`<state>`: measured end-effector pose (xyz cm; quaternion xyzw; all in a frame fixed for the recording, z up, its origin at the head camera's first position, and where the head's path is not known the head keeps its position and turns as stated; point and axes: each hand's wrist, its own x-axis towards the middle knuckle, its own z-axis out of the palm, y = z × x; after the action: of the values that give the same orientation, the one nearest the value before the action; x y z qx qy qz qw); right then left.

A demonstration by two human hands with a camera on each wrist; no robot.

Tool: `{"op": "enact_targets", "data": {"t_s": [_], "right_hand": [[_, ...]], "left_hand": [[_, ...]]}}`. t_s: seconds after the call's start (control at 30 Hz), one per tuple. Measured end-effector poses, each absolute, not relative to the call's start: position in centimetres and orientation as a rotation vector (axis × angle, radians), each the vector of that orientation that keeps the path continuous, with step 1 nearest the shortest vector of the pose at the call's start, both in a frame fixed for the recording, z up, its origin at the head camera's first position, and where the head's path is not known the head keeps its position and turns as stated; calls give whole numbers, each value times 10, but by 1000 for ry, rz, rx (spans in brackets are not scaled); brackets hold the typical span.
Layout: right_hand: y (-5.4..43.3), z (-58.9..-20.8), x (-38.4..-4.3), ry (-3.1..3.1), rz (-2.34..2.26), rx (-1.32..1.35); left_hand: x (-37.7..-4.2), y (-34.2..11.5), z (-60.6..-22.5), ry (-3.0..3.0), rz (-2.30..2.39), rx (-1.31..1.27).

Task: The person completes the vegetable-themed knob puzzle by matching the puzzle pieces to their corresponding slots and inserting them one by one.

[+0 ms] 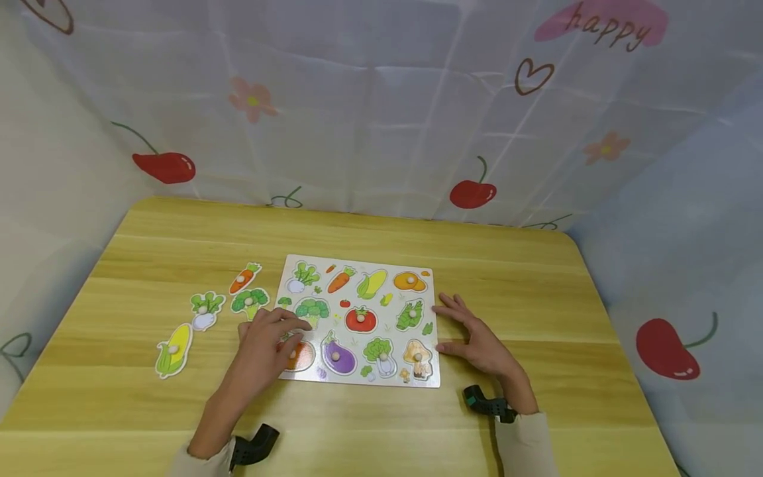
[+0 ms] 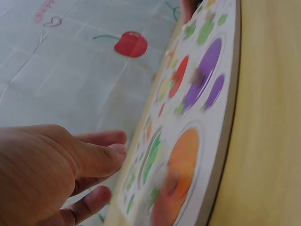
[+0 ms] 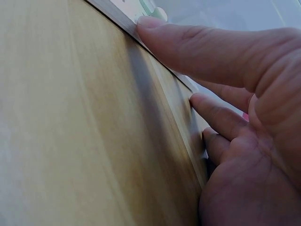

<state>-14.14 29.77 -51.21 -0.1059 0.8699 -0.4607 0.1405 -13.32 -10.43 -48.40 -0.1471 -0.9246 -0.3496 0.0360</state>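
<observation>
A white vegetable peg puzzle board (image 1: 367,377) lies flat on the table. Knobbed pieces sit in it, among them a tomato (image 1: 361,320), an eggplant (image 1: 342,363), a bok choy (image 1: 377,347) and a mushroom (image 1: 418,366). My left hand (image 1: 262,351) hovers over the board's lower left corner, above an orange knobbed piece (image 2: 186,157); in the left wrist view its fingertips are apart from that piece. At the board's right edge is my right hand (image 1: 479,344), thumb touching the edge and fingers spread, holding nothing.
Left of the board lie loose knobbed pieces: a carrot (image 1: 243,281), a broccoli (image 1: 249,301), a white turnip (image 1: 206,311) and a corn (image 1: 174,351). The wooden table (image 1: 507,265) meets a printed curtain (image 1: 369,132) at the back.
</observation>
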Motion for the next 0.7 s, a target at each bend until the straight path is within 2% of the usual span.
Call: {"op": "enact_targets", "data": {"t_s": [0.4,0.7], "right_hand": [[297,-513,-141,2505,-1335,-293],[299,-514,-141,2519,-1323,-306]], "left_hand": [[-158,-155,-483,-2808,-987,-310],[-168,-169,-495,-2777,-989,-194]]}}
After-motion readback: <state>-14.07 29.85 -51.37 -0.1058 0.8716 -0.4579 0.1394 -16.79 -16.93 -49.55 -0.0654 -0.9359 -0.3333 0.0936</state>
